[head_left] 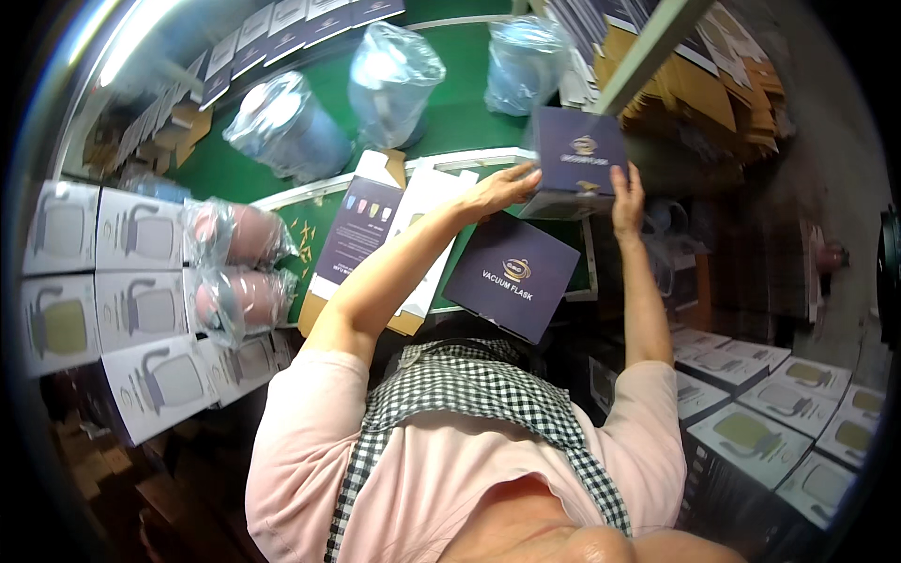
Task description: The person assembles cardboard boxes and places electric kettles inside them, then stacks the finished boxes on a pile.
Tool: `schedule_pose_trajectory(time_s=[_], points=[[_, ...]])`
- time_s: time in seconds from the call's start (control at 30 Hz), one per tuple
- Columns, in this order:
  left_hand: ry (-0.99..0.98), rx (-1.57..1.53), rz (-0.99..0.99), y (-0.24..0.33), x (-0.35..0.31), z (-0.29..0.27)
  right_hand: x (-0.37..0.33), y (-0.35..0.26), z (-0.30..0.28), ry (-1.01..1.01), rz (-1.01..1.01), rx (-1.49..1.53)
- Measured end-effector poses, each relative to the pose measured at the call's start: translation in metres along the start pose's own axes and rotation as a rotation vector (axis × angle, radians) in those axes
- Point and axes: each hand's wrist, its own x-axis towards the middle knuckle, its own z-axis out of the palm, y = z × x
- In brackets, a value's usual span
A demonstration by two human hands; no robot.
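Note:
A dark purple flask box (563,159) is between my two hands over the right part of the bench. My left hand (507,190) is closed against its left side, and my right hand (627,199) grips its right side. Nearer to me another purple flask box (507,281), its printed top facing up, sits at the bench's near edge. Left of it, partly behind my left forearm, lies a flattened purple and white carton (361,220) with open flaps.
Plastic-wrapped blue flasks (389,89) stand on the green bench (450,131). At left, wrapped pink flasks (244,235) lie beside stacked white boxes (141,230). Brown and purple flat cartons (676,84) pile up behind a metal post (648,56). More boxes (751,441) fill the lower right.

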Motion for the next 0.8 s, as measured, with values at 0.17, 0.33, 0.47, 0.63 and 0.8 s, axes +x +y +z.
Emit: schedule_pose_trajectory(time_s=[0.17,0.33,0.47,0.63,0.8], points=[[0.820,0.537,0.059,-0.127,-0.053,-0.090,-0.032,-0.019,-0.004,0.146,-0.218,-0.231],[0.980,0.727,-0.733,-0.277,-0.174,-0.207,-0.157,-0.126,0.045,-0.259,-0.140,0.252],[0.842,0.796,-0.781,-0.258,-0.167,-0.198,-0.161,-0.134,0.086,-0.121,-0.088,-0.105],[0.822,0.127,-0.346,-0.301,-0.200,-0.213,-0.112,-0.162,0.129,-0.253,-0.055,-0.112],[1.010,0.307,-0.739,-0.343,-0.277,-0.235,-0.038,-0.153,0.194,-0.489,0.245,-0.100]])
